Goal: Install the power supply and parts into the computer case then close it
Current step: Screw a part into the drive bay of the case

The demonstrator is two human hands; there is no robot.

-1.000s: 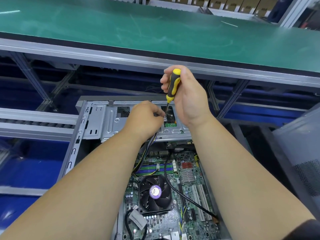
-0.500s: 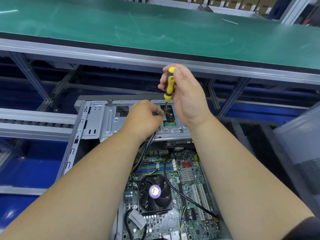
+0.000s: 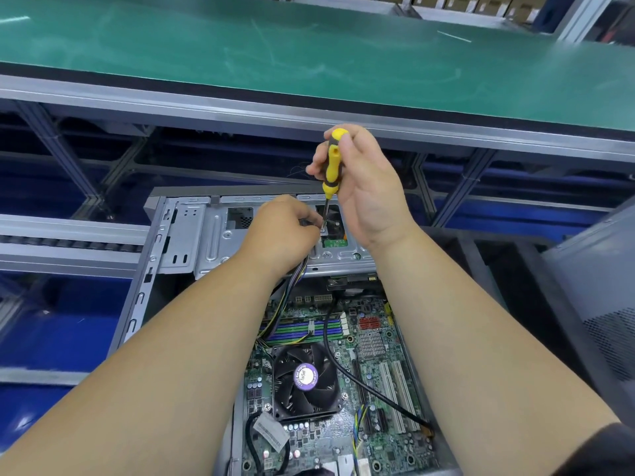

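Note:
An open computer case (image 3: 151, 255) lies below me, its motherboard (image 3: 374, 341) and black CPU fan (image 3: 304, 383) exposed. Across the case's far end runs a silver metal drive bracket (image 3: 213, 242). My right hand (image 3: 367, 190) grips a yellow-and-black screwdriver (image 3: 332, 163), held nearly upright with its tip down on the bracket. My left hand (image 3: 285, 235) has its fingers curled at the screwdriver's tip, pinching something small there; what it pinches is hidden. A bundle of coloured wires (image 3: 292, 290) runs down from under my left hand.
A green workbench (image 3: 309, 53) with a metal front rail spans the far side. A roller conveyor (image 3: 68, 242) lies at the left. A grey case panel (image 3: 604, 290) with a vent grille leans at the right. A black cable (image 3: 343, 369) crosses the motherboard.
My right hand has turned on the screwdriver handle, showing more of its yellow body. The left hand has stayed at the tip.

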